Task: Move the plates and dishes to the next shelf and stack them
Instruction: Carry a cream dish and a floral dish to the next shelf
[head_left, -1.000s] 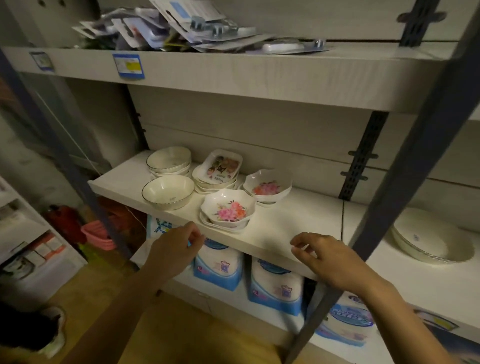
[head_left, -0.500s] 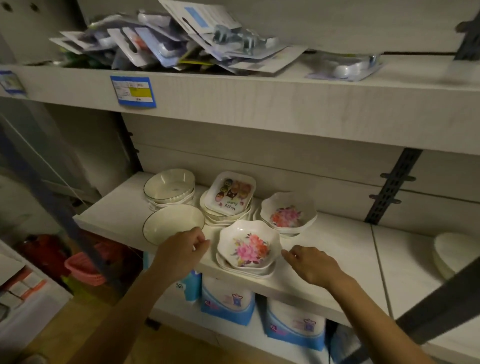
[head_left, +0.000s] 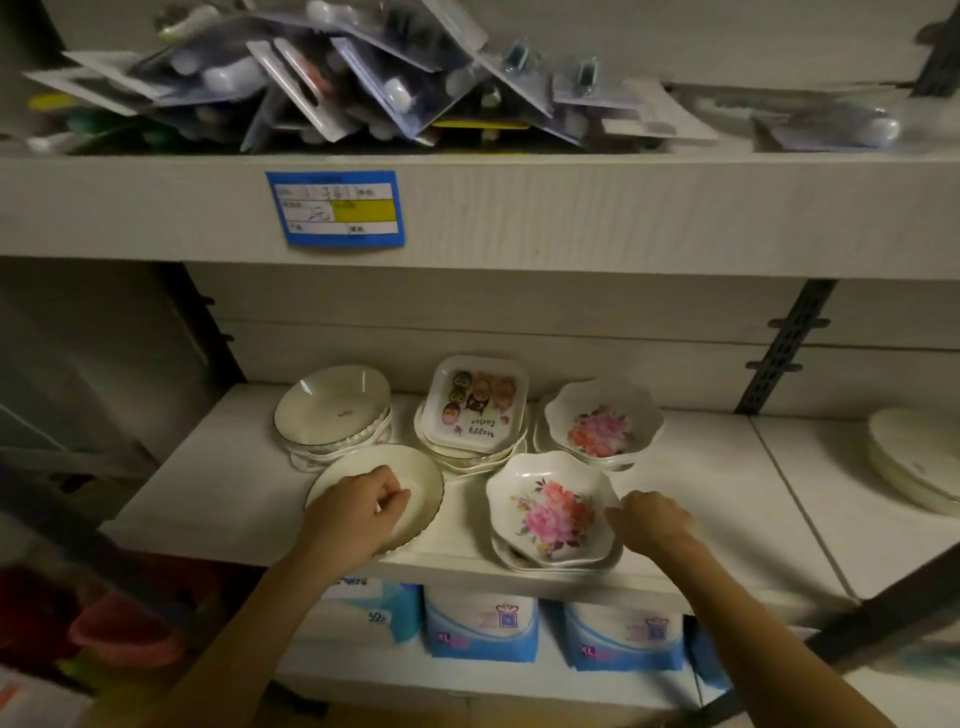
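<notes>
On the middle shelf (head_left: 218, 467), near its front edge, a gold-rimmed white bowl (head_left: 415, 483) sits under the left hand (head_left: 353, 512), whose fingers curl loosely over the bowl's inside; whether they grip it cannot be told. Just to the right, a scalloped dish with pink flowers (head_left: 553, 512) tops a short stack, and the right hand (head_left: 649, 522) rests at its right rim, fingers bent toward the edge; actual hold is not clear. Behind these stand three more stacks: round gold-rimmed bowls (head_left: 332, 405) at left, a rectangular printed dish (head_left: 478, 405) in the centre, and a second floral dish (head_left: 602, 423) at right. On the neighbouring shelf section to the right lie plain white plates (head_left: 914, 457). The shelf above carries a blue price label (head_left: 336, 208) and a heap of carded packages (head_left: 363, 83). Below, blue-and-white packs (head_left: 480, 629) stand in a row.
</notes>
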